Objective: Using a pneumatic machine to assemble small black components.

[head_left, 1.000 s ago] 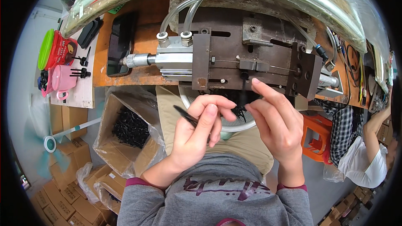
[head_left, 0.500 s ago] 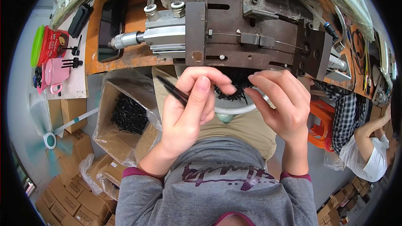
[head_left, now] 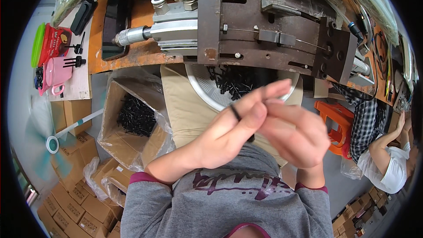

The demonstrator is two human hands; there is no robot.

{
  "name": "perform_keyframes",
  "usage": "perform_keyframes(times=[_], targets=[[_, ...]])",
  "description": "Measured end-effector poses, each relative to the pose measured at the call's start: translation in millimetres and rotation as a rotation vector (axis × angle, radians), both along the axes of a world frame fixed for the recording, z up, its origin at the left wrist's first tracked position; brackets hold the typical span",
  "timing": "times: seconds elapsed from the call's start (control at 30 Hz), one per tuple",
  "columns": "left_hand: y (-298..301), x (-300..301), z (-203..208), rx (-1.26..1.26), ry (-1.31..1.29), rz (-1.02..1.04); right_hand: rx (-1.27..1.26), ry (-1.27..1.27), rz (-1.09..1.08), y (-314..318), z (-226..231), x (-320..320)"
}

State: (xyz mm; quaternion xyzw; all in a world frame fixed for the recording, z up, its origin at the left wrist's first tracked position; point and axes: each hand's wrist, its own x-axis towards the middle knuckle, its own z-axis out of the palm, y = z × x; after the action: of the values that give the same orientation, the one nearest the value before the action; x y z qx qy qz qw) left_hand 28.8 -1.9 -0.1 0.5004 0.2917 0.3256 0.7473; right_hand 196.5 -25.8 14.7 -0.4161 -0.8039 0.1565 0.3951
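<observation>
In front of my waist, my left hand [head_left: 227, 134] is closed on a slim black mascara brush [head_left: 235, 113], its thumb pressing toward the fingers. Most of the brush is hidden in the hand. My right hand [head_left: 297, 134] is curled, its fingertips meeting the left hand's thumb and fingers. Motion blurs it, and whatever it pinches is hidden. Beyond both hands, a white basket [head_left: 203, 91] on my lap holds many loose black pieces [head_left: 231, 81].
A dark metal fixture [head_left: 209, 28] with a silver cylinder [head_left: 176, 33] and air hoses spans the bench edge. A phone [head_left: 116, 26] lies left of it. A lined carton [head_left: 110, 123] of black pieces stands lower left, by a fan [head_left: 52, 144]. Another person [head_left: 383, 163] sits right, near an orange stool [head_left: 335, 128].
Both hands have come together and lower, toward my body, from apart over the basket. More of the basket shows. The brush now lies mostly hidden in my left hand.
</observation>
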Motion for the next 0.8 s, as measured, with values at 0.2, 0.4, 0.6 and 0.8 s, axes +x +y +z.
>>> perform_keyframes(times=[0.2,0.4,0.6,0.8], targets=[[4.4,-60.6,-13.9,-0.218,-0.056,-0.001,-0.048,0.137,-0.337,-2.4,-4.7,20.7],[-1.0,-57.9,5.0,-0.181,0.013,0.115,0.050,-0.003,-0.297,12.9,-4.8,9.6],[-0.7,-49.0,19.6,-0.195,0.030,0.205,-0.022,-0.127,-0.315,17.5,-12.8,-1.0],[0.5,-42.1,32.5,-0.075,0.122,0.373,0.041,-0.268,-0.327,28.2,-10.9,-8.3]])
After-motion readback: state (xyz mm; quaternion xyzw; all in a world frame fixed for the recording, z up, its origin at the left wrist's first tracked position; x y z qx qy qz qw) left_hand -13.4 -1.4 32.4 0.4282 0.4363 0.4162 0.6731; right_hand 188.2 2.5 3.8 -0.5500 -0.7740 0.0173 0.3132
